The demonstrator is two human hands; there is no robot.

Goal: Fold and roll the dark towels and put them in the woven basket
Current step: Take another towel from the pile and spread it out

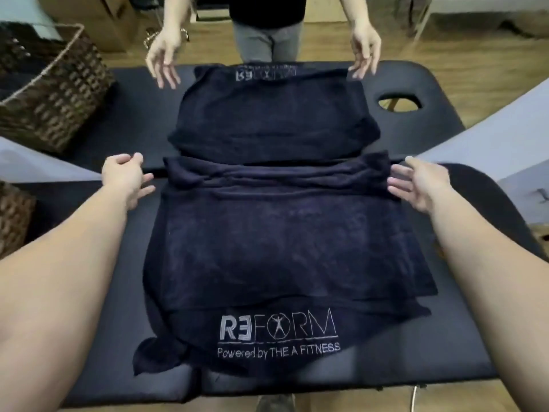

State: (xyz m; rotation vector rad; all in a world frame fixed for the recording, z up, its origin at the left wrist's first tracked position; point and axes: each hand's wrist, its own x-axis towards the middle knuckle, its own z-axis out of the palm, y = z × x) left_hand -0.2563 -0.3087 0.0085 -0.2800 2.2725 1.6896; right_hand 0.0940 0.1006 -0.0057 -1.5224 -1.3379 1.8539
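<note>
A dark navy towel [282, 239] with a white REFORM logo lies spread on the black padded table [104, 337], its far end bunched into a fold. My left hand [127, 176] hovers just off the fold's left end, fingers relaxed, holding nothing. At the fold's right end the straight fingertips of my right hand [421, 182] are at the cloth. A second dark towel [273, 120] lies beyond it. The woven basket [59, 93] stands at the table's far left.
A person in a black top [267, 10] stands across the table, both open hands above the far towel's corners. The table has a face hole [399, 104] at the far right. Another woven basket [12, 215] sits at the left edge.
</note>
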